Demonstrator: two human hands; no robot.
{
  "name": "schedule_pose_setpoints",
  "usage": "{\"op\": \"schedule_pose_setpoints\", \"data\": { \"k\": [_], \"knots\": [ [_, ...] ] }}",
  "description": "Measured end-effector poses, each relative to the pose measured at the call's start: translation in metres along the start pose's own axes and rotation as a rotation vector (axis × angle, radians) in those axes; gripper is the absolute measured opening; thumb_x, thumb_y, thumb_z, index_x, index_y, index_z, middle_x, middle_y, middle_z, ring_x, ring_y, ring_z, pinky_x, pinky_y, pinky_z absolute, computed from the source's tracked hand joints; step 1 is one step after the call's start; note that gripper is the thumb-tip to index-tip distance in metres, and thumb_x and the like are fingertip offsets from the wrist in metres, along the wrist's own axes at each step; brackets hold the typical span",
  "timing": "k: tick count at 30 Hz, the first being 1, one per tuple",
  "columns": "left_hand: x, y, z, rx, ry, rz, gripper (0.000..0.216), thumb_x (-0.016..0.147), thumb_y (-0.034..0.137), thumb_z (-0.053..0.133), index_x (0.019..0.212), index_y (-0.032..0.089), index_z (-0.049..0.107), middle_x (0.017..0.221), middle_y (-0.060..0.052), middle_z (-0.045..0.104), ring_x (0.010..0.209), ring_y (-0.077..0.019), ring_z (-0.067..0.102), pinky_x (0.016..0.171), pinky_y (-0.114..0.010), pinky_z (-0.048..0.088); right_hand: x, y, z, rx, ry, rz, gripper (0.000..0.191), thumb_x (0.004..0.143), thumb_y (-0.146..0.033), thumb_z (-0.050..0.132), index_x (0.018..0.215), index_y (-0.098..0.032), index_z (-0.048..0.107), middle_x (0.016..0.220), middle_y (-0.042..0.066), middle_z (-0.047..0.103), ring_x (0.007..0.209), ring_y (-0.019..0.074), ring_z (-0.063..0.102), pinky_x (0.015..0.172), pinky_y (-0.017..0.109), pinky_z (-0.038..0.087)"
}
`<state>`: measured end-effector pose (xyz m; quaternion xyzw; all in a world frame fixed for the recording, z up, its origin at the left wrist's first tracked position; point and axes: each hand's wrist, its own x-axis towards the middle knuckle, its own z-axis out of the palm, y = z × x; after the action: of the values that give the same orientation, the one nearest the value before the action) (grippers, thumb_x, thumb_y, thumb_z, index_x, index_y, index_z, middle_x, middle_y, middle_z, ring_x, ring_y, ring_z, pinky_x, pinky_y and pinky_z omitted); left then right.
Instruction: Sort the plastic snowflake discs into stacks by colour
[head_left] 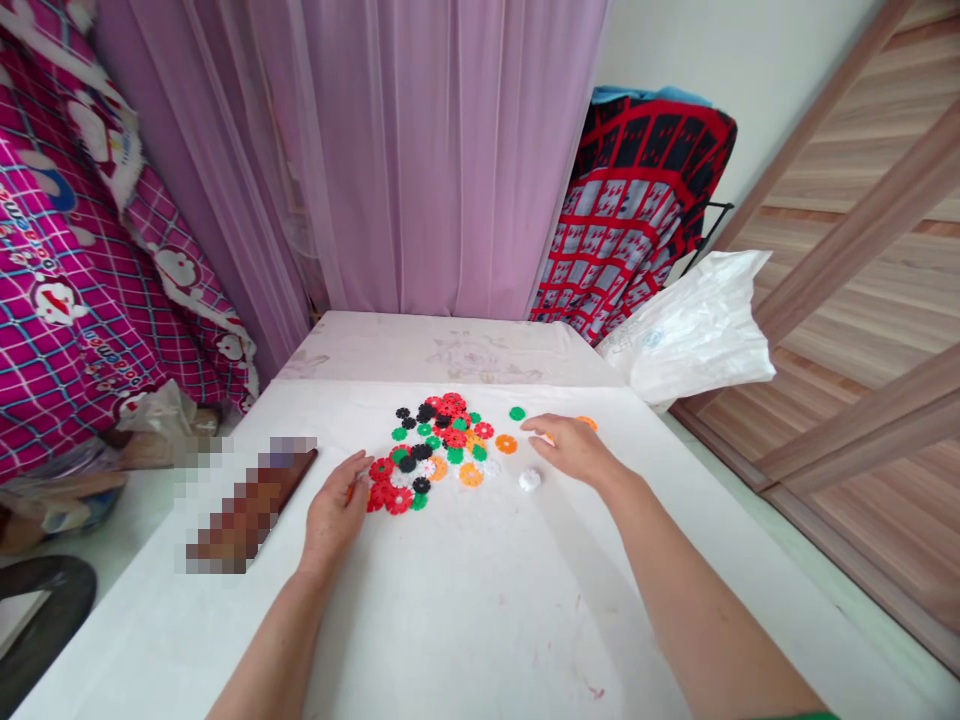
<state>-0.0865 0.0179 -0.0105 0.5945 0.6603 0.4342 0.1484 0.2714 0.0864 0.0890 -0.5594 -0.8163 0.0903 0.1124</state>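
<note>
A pile of flat plastic flower-shaped discs [442,440] in red, green, black, orange and white lies on the white table [480,600]. My left hand [335,510] rests at the pile's near left edge, fingers curled against joined red discs [390,492]. My right hand [574,447] lies palm down to the right of the pile, fingers stretched toward an orange disc [506,443], and partly covers another orange disc [587,423]. A white disc [529,480] sits just under that hand's thumb side.
A brown, partly blurred flat object [251,505] lies on the table's left. A white plastic bag [694,335] sits at the back right corner. Pink curtains [420,150], a patterned pink cloth [82,280] and a red-black fabric [637,210] surround the table.
</note>
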Motion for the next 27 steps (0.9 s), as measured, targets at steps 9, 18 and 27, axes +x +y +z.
{"op": "schedule_pose_setpoints", "data": {
  "k": [9,18,27],
  "knots": [
    [0.0,0.003,0.001,-0.061,0.04,-0.038,0.035,0.08,0.03,0.044,0.104,0.023,0.069,0.126,-0.005,0.065,0.117,-0.0209,0.06,0.106,-0.039,0.044,-0.02,-0.079,0.071,0.018,0.077,0.028,0.023,0.088,-0.028,0.051,0.104,-0.026,0.067,0.111,0.003,0.069,0.103,0.0199,0.059,0.088,0.03,0.044],
    [-0.001,0.007,0.0,-0.064,0.014,-0.057,0.036,0.081,0.031,0.044,0.107,0.022,0.068,0.127,-0.005,0.065,0.117,-0.0207,0.06,0.105,-0.037,0.045,-0.008,-0.086,0.073,-0.17,-0.022,-0.093,0.024,0.087,-0.033,0.056,0.103,-0.022,0.069,0.108,0.008,0.066,0.104,0.0256,0.051,0.091,0.037,0.039],
    [-0.001,0.005,0.002,-0.073,0.027,-0.059,0.035,0.079,0.03,0.046,0.106,0.024,0.069,0.125,-0.004,0.066,0.116,-0.0204,0.061,0.103,-0.037,0.046,-0.008,-0.095,0.078,-0.242,0.016,-0.131,0.025,0.092,-0.022,0.047,0.088,-0.021,0.072,0.094,0.01,0.068,0.097,0.0256,0.054,0.086,0.039,0.041]
  ]
}}
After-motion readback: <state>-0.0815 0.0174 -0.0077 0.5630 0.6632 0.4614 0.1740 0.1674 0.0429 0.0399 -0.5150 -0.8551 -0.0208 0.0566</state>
